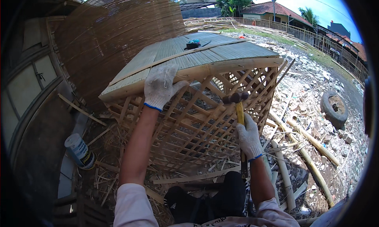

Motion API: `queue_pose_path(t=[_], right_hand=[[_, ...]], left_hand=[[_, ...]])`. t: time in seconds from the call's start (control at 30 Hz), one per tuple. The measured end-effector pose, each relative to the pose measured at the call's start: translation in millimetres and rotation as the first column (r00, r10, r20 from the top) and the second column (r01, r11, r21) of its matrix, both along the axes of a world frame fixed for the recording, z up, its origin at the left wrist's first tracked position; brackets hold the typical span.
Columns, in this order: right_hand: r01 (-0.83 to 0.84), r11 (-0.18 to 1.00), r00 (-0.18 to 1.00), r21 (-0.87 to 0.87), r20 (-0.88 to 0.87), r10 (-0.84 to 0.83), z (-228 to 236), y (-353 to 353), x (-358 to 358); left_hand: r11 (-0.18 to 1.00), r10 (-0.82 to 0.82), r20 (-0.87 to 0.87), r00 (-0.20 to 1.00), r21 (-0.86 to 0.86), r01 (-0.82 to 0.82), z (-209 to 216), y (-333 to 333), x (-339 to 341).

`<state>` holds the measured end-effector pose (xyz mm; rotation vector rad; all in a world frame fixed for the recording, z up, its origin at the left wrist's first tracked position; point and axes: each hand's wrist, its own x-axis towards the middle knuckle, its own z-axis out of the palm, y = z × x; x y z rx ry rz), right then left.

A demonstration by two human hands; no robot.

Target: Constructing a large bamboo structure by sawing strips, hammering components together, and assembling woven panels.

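Note:
My right hand [248,138], in a white knit glove with a blue cuff, is closed around the yellow handle of a hammer [236,98]. The dark head is up, in front of the lattice [189,124] of crossed bamboo strips. My left hand [160,86], gloved alike, grips the front bamboo rail [215,69] of the slatted bamboo top [166,51], fingers over its upper side and thumb out to the right. Beside those fingers a long flat bamboo strip [185,53] lies slantwise over the top. A teal and black tape measure [193,44] rests farther back.
A white and dark bucket [80,150] stands at the left, near a wall. Bamboo poles [312,164] and scraps cover the ground at the right. Farther out are rubble [312,96] and an old tyre [334,108]. A woven bamboo screen [118,33] rises behind the top.

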<state>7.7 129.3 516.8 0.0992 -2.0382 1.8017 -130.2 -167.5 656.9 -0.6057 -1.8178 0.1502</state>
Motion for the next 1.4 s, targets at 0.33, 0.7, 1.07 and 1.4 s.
queue_pose_path(t=[0.33, 0.7, 1.07, 1.4], right_hand=[[-0.096, 0.963, 0.995, -0.251, -0.030, 0.092, -99.9, -64.9, 10.9], [0.061, 0.997, 0.952, 0.037, -0.303, -0.047, -36.1, -67.1, -25.8], [0.183, 0.948, 0.843, 0.260, -0.538, -0.015, -13.1, -86.4, -63.0], [0.262, 0.952, 0.779, 0.161, -0.617, -0.111, -7.7, -86.8, -59.5]], left_hand=[[0.999, -0.032, 0.006, 0.999, 0.008, 0.032, 0.9, -0.5, -1.2], [1.000, 0.000, -0.007, 1.000, -0.013, 0.000, -2.9, 0.9, -6.5], [1.000, 0.012, -0.018, 1.000, -0.013, -0.012, -5.7, -0.4, -9.2], [1.000, -0.025, -0.128, 0.991, -0.018, 0.023, -7.9, -3.3, -16.2]])
